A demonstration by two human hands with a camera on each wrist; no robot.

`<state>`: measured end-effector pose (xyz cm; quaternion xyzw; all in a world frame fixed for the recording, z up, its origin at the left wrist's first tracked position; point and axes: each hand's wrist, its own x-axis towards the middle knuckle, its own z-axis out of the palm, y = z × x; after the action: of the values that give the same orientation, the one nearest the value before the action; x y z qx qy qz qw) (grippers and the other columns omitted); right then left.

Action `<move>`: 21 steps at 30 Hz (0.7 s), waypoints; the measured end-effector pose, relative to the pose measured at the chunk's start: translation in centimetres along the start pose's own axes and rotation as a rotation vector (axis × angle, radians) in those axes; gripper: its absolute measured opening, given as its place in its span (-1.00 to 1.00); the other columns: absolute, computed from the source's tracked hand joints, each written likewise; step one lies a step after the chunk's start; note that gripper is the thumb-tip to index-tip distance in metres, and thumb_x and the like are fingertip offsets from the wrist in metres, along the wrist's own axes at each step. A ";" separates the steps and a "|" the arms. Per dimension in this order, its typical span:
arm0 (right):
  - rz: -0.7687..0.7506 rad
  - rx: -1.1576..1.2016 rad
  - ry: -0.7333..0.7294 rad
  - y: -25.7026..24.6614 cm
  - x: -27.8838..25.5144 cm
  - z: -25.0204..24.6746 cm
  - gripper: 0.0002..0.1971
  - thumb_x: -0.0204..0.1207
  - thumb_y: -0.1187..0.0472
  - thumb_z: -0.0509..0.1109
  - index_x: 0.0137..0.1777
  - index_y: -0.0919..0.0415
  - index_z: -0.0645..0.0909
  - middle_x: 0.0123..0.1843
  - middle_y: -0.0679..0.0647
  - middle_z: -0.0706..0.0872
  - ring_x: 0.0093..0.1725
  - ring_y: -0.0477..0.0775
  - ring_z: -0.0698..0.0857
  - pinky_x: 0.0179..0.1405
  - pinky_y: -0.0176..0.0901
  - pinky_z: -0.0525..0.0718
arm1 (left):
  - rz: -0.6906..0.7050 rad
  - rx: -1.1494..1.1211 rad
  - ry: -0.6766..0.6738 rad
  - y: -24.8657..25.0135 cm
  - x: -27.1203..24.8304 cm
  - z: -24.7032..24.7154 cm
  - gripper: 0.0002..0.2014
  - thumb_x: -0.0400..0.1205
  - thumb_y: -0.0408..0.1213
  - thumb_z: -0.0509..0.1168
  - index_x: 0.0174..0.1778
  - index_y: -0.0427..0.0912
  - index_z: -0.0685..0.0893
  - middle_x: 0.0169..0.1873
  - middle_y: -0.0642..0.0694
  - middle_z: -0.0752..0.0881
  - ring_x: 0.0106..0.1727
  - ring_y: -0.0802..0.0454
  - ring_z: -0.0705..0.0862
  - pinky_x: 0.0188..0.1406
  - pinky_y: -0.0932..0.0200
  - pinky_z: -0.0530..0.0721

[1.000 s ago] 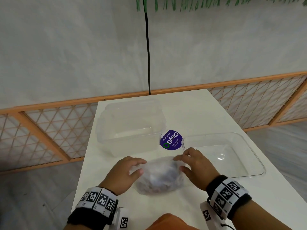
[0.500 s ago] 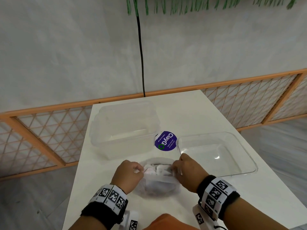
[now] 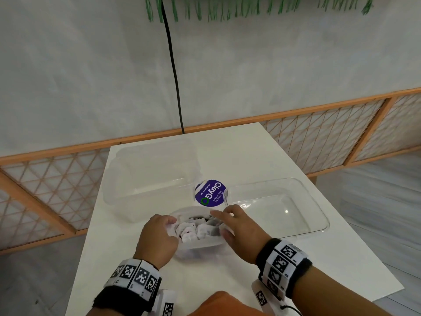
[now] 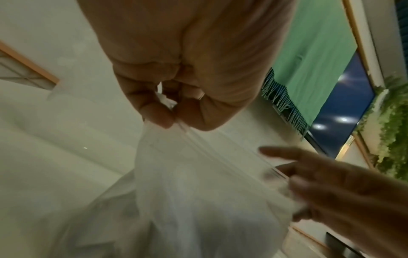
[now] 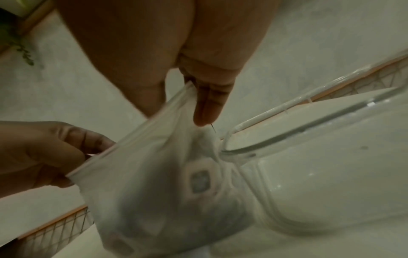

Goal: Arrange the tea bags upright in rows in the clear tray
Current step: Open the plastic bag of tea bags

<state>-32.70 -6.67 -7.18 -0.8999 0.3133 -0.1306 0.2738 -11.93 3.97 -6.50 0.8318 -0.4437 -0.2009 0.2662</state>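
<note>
A clear zip bag [image 3: 200, 249] stands on the white table with its mouth pulled wide, and several white tea bags [image 3: 196, 230] show inside. My left hand [image 3: 170, 226] pinches the bag's left rim, seen close in the left wrist view [image 4: 170, 120]. My right hand [image 3: 224, 224] pinches the right rim between thumb and fingers [image 5: 205, 108], index finger stretched out. The clear tray [image 3: 323, 222] lies just right of the bag with nothing in it; its near corner [image 5: 232, 150] touches the bag [image 5: 165, 174].
A frosted plastic tub [image 3: 148, 179] stands behind the bag on the left. A round purple label [image 3: 210, 193] lies between tub and tray. An orange lattice fence [image 3: 319, 137] and a black cable [image 3: 175, 87] run behind the table. The table's right edge passes close to the tray.
The bag lay closed under both hands; both hands have since taken its rim and drawn it apart, so the mouth is wide and the tea bags show.
</note>
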 end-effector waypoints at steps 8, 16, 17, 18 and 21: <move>0.269 -0.507 -0.266 6.0 -3.7 -1.7 -0.37 0.44 -0.35 0.19 0.50 -0.21 0.27 0.37 -0.11 0.52 0.37 0.07 0.48 0.35 0.05 0.37 | -0.047 -0.055 0.138 -0.9 -0.6 1.8 -0.57 0.43 -0.63 0.28 0.16 -0.15 0.64 0.05 0.02 0.52 0.20 0.01 0.62 0.09 0.21 0.51; 0.126 -0.512 -0.316 7.0 -4.1 0.6 -0.53 0.63 0.32 0.16 0.44 -0.19 0.39 0.23 -0.11 0.63 0.21 0.09 0.53 -0.05 -0.09 0.28 | -0.108 -0.140 0.208 -2.7 -1.3 -1.0 -0.41 0.35 -0.75 0.27 0.18 -0.08 0.66 0.11 0.04 0.58 0.14 0.15 0.53 0.12 0.23 0.48; 0.106 -0.511 -0.324 6.6 -4.0 1.0 -0.52 0.63 0.32 0.15 0.44 -0.18 0.38 0.24 -0.10 0.62 0.22 0.10 0.52 -0.04 -0.08 0.30 | -0.120 -0.135 0.214 -3.1 -1.5 -1.3 -0.41 0.35 -0.74 0.27 0.18 -0.07 0.66 0.11 0.04 0.58 0.14 0.15 0.53 0.13 0.23 0.48; 0.087 -0.511 -0.331 6.2 -4.0 1.3 -0.51 0.62 0.33 0.14 0.45 -0.17 0.36 0.25 -0.08 0.61 0.23 0.12 0.52 -0.02 -0.06 0.33 | -0.130 -0.125 0.221 -3.5 -1.6 -1.5 -0.41 0.35 -0.74 0.28 0.18 -0.06 0.66 0.11 0.04 0.59 0.15 0.14 0.54 0.14 0.22 0.49; 0.029 -0.524 -0.367 5.2 -4.0 1.7 -0.46 0.59 0.38 0.16 0.48 -0.15 0.35 0.29 -0.04 0.60 0.24 0.14 0.50 0.11 0.00 0.42 | -0.166 -0.112 0.238 -4.4 -2.0 -2.0 -0.41 0.35 -0.71 0.27 0.16 -0.01 0.68 0.11 0.04 0.60 0.18 0.09 0.56 0.20 0.08 0.60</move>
<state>-37.68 -6.79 -11.80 -0.9438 0.2943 0.1231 0.0867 -9.06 8.24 -7.46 0.8674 -0.3266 -0.1469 0.3454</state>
